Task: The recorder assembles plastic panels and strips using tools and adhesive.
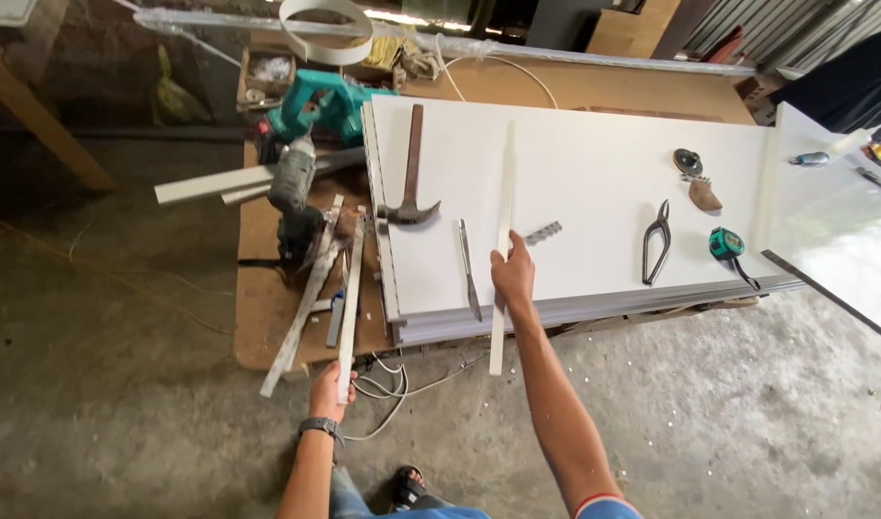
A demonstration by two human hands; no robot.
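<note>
Strip (503, 207), long, white, pinched near its lower third by right hand (513, 274), overhanging front edge of white panel (594, 173). Left hand (331, 389) closed around second strip (349, 308) at bench (267, 308) front edge.

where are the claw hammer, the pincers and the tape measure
claw hammer (413, 163), head view, on its handle
pincers (657, 242), head view, on the handles
tape measure (725, 243), head view, on its green case

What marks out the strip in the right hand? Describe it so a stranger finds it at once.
Start at the big white panel on the workbench. A long thin white strip lies across it from far edge to near, overhanging the front, gripped by the right hand. It sits between the hammer and the pincers, and is longer than either.
</note>
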